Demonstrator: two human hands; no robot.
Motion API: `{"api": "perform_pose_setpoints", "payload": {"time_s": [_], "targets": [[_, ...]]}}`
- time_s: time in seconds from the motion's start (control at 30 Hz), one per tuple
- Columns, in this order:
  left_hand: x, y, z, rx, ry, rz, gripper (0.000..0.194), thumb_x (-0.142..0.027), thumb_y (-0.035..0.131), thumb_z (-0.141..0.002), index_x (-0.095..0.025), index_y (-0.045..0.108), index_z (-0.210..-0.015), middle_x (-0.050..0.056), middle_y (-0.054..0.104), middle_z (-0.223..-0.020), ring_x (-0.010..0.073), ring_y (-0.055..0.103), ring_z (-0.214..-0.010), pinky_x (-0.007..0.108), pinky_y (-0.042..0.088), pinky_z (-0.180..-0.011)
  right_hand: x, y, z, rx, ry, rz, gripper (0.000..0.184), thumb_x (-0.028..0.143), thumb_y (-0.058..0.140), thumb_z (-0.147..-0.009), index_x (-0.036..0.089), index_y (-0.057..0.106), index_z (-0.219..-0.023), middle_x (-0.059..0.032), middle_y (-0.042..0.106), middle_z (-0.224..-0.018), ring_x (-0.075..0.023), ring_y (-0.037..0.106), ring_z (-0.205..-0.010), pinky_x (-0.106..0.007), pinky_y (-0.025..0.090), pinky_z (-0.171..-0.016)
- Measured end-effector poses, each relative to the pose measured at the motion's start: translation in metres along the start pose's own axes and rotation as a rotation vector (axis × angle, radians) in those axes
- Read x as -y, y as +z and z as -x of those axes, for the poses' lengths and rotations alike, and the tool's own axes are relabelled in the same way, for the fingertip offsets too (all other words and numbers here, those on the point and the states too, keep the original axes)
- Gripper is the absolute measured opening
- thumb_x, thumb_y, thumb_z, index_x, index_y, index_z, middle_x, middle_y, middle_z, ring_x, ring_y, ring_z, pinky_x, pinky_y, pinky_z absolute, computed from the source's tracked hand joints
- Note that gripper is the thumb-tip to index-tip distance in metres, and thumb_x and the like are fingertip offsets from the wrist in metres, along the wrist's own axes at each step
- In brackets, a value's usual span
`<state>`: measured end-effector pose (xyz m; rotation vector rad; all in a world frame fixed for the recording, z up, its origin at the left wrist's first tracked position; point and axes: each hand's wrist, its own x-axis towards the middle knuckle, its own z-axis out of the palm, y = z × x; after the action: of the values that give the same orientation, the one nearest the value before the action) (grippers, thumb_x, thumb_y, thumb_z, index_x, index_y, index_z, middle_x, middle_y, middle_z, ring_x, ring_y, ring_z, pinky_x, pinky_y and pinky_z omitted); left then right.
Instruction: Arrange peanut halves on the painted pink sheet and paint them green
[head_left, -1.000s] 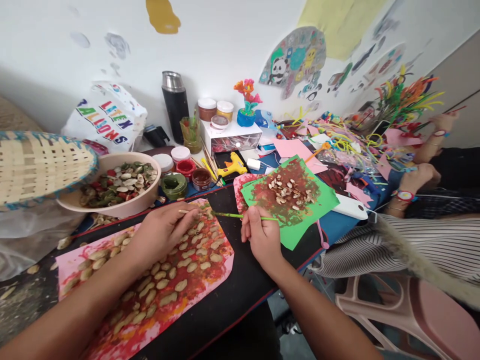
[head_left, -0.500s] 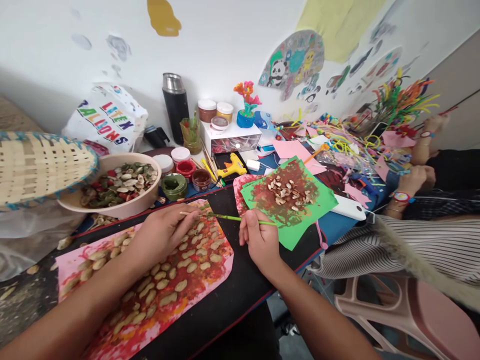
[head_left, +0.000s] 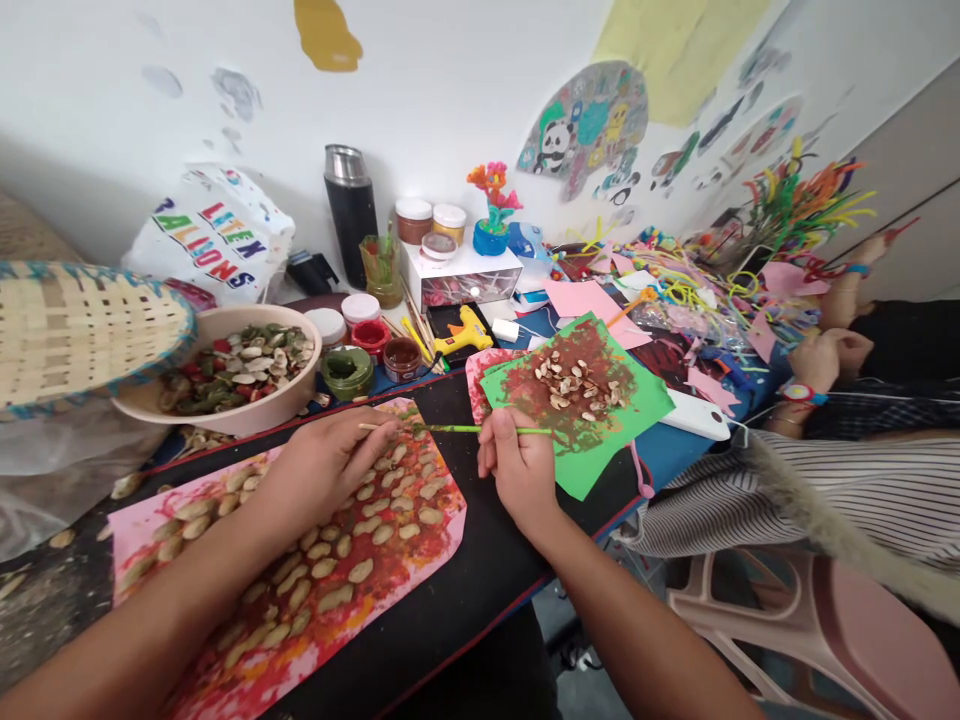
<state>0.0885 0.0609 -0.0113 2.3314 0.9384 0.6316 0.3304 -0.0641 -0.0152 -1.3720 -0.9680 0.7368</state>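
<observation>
My left hand (head_left: 322, 465) rests on a pink sheet (head_left: 300, 560) smeared with red and orange paint and covered with several peanut shells. Its fingers are curled and pinch the end of a thin wooden stick. My right hand (head_left: 517, 470) is closed around a green-handled paintbrush (head_left: 480, 430), whose tip points left toward my left fingers above the sheet's far edge. Just beyond my right hand lies a green paper (head_left: 592, 400) with brown paint and seeds on it.
A bowl of painted shells (head_left: 225, 375), open paint jars (head_left: 375, 350), a yellow glue gun (head_left: 465, 335), a black flask (head_left: 351, 215) and a woven basket (head_left: 75, 330) stand behind. Another person in a striped top (head_left: 825, 490) sits at right, hands among pipe cleaners.
My right hand with the brush has shifted slightly left and away from me. My left hand has stayed on the pink sheet.
</observation>
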Motion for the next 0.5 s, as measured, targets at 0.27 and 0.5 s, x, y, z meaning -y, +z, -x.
{"api": "perform_pose_setpoints", "payload": {"time_s": [0.27,0.5], "targets": [[-0.0007,-0.0020,-0.0004,0.018,0.012,0.031,0.079,-0.087,0.042,-0.119,-0.028,0.092,-0.107,0.012,0.097,-0.118,0.0308,0.091,-0.102,0.042,0.074,-0.109,-0.0017,0.0062,-0.0025,0.004,-0.014,0.011,0.079,0.103,0.061,-0.108,0.029,0.065,-0.079,0.0059,0.055,-0.050,-0.0162,0.058,-0.044,-0.029,0.044,-0.050],[0.0019,0.0016,0.0003,-0.011,0.000,0.029,0.081,-0.088,0.041,-0.119,-0.027,0.093,-0.110,0.014,0.097,-0.126,0.0331,0.092,-0.110,0.044,0.073,-0.113,-0.0046,0.0032,-0.0034,-0.014,-0.010,-0.020,0.079,0.102,0.065,-0.108,0.028,0.066,-0.080,0.0064,0.055,-0.049,-0.0155,0.056,-0.043,-0.028,0.041,-0.048]]}}
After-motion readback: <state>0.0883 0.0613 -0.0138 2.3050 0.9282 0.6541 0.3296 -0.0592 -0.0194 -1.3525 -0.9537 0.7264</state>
